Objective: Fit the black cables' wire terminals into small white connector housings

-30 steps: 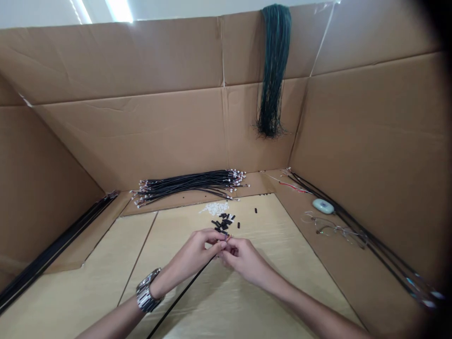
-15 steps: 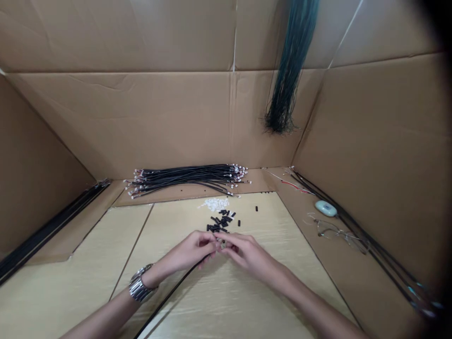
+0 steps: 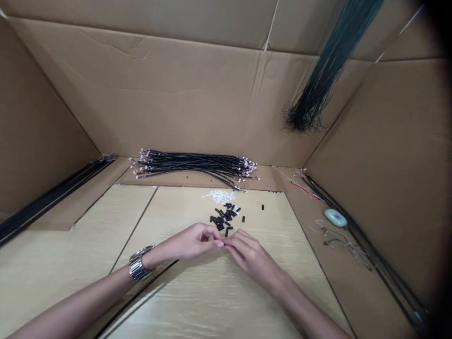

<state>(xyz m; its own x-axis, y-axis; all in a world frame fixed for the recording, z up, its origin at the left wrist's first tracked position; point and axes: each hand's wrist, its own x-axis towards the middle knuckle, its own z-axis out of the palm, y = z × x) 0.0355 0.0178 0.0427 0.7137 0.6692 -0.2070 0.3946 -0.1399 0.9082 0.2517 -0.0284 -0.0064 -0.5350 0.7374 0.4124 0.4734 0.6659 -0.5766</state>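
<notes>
A black cable (image 3: pixel 141 291) runs from the lower left up under my left hand (image 3: pixel 199 241), whose fingers are pinched together around its hidden end. My right hand (image 3: pixel 249 254) meets the left one fingertip to fingertip, thumb and index finger pressed together. Whatever small part lies between the right fingertips is too small to make out. Just beyond both hands lies a loose pile of short black tubes (image 3: pixel 224 216). Behind it is a heap of small white connector housings (image 3: pixel 221 196).
A bundle of black cables (image 3: pixel 190 163) with white end plugs lies along the back wall. More long cables rest at the left (image 3: pixel 52 197). Eyeglasses (image 3: pixel 346 245) and a pale green oval object (image 3: pixel 335 217) sit at the right. Dark green strands (image 3: pixel 328 84) hang above.
The view has tilted and shifted a little. My left hand has turned so the cable shows lower under its wrist. My fingertips have closed together, and the pale bit seen between them is now hidden.
</notes>
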